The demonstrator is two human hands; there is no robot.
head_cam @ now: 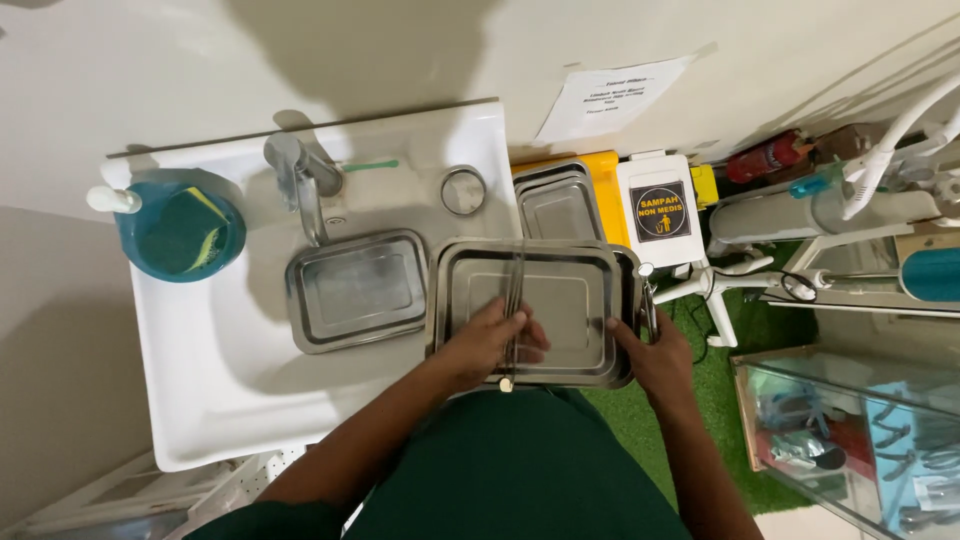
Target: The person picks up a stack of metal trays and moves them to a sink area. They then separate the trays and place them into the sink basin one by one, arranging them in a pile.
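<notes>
My left hand (487,341) rests inside a stack of rectangular steel trays (590,262), its fingers closed around several thin metal instruments (514,285) that lie lengthwise across the top tray. My right hand (650,350) grips the right rim of the tray stack, with another slim metal instrument (648,292) standing up by its fingers. The stack sits on the right edge of a white sink (190,400). A single steel tray (357,290) lies in the basin under the tap (303,180).
A blue bowl with a green-yellow sponge (180,232) sits at the sink's back left. More steel trays (558,205) rest on a yellow bin, beside a white bin (660,205). A glass cabinet (860,440) stands at right on green turf.
</notes>
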